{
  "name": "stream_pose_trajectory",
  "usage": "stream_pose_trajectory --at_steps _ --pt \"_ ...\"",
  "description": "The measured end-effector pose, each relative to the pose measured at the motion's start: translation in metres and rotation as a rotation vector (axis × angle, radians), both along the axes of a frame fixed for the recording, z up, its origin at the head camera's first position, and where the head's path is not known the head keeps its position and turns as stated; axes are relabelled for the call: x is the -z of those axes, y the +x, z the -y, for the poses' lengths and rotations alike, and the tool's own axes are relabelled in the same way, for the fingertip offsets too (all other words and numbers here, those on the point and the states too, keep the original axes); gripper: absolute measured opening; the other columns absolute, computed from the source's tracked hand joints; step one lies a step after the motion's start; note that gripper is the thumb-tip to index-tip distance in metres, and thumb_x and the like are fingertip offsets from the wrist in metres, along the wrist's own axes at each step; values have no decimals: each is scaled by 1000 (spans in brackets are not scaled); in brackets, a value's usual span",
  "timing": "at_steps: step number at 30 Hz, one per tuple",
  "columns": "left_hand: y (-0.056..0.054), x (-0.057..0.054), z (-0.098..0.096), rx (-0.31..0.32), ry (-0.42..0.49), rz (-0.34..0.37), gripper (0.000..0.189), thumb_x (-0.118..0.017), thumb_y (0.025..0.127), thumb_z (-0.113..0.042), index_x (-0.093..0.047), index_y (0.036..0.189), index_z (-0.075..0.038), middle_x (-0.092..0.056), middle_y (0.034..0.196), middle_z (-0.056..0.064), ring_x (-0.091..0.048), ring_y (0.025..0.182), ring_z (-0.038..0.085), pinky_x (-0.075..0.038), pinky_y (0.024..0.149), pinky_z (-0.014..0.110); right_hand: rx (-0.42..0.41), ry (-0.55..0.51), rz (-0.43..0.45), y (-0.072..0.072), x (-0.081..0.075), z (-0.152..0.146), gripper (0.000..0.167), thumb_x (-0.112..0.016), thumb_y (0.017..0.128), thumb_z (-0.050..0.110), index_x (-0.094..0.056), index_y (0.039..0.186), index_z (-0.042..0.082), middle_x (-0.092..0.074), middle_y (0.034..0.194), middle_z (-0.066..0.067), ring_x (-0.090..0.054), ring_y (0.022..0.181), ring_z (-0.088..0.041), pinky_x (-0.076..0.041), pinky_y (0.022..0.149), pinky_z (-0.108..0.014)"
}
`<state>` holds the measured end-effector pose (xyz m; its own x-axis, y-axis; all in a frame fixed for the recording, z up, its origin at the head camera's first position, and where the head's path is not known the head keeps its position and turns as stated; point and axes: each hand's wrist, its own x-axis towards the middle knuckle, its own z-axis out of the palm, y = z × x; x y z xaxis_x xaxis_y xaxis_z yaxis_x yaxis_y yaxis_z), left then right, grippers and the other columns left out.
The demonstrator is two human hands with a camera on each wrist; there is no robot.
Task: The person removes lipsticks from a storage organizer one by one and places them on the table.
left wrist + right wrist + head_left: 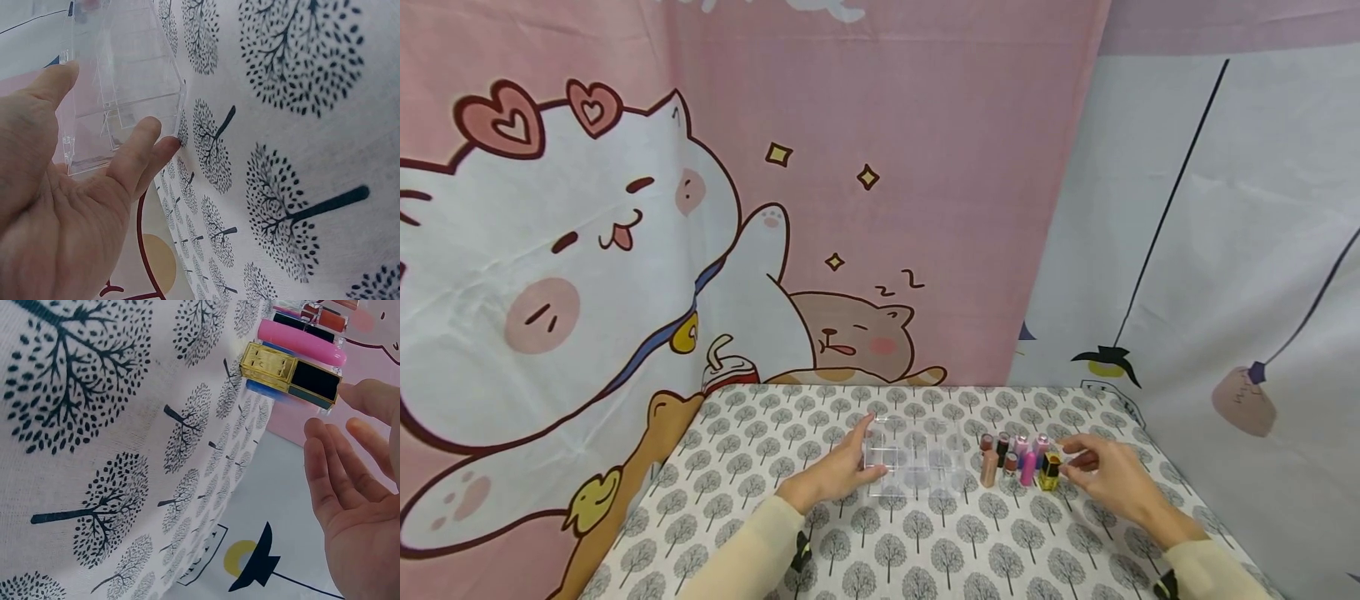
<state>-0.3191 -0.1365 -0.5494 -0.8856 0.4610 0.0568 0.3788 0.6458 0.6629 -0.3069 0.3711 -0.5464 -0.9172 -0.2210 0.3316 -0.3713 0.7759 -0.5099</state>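
Note:
In the head view a clear plastic organizer (917, 471) with several compartments stands on the table. My left hand (837, 462) holds its left end, the organizer lying between thumb and fingers in the left wrist view. To its right several small cosmetics stand grouped. A yellow bottle with a black cap (1049, 475) is at the front right of the group, beside a bright pink tube (1028, 468). My right hand (1105, 473) is right next to the yellow bottle. In the right wrist view its thumb tip is at the black cap (314, 383), the other fingers loosely bent and apart.
A beige tube (989, 469) and a small red-topped tube (1011, 467) stand in the front row. Behind them are a black tube (1003, 450) and other pink ones. The tablecloth (917, 542) has a tree print; a cartoon curtain (925, 208) hangs behind the table.

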Motion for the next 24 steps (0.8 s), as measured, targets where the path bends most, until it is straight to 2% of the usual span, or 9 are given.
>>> stream_pose_trajectory --at_steps 2,9,16,20,22,24 --pt "-1 0 0 1 -2 -3 109 -75 115 -40 0 187 -10 -40 180 36 -68 103 12 -56 128 64 4 4 -19 1 -1 0 48 -96 93 7 -79 138 1 -86 124 -19 -85 95 -21 -71 79 -24" --pt "1 1 -1 5 6 8 109 -75 115 -41 2 188 -12 -44 177 35 -67 100 11 -58 124 63 38 29 -124 6 -6 3 49 -97 94 12 -79 138 4 -82 134 -22 -85 100 -30 -75 83 -46" --pt "1 0 -2 12 -11 -15 109 -73 116 -40 3 188 -9 -36 183 34 -65 96 7 -61 121 59 74 73 -280 16 -15 22 47 -93 98 21 -79 142 10 -78 138 -20 -80 105 -36 -71 80 -50" --pt "2 -1 -1 3 -19 -25 109 -73 117 -40 3 188 -9 -25 189 33 -68 100 9 -56 128 62 80 52 -309 18 -16 35 51 -92 100 26 -77 145 8 -73 146 -22 -74 120 -46 -67 91 -70" --pt "3 -1 -1 -4 -19 -24 109 -72 117 -41 3 188 -11 -21 191 33 -71 105 15 -53 132 64 78 37 -310 19 -16 41 53 -92 100 27 -75 146 7 -69 151 -23 -70 129 -52 -62 97 -81" --pt "4 -1 0 -13 -20 -27 109 -73 116 -43 3 189 -13 -19 190 35 -75 116 25 -50 135 66 71 26 -316 20 -16 46 55 -92 100 26 -74 148 6 -65 156 -25 -66 135 -56 -57 100 -86"
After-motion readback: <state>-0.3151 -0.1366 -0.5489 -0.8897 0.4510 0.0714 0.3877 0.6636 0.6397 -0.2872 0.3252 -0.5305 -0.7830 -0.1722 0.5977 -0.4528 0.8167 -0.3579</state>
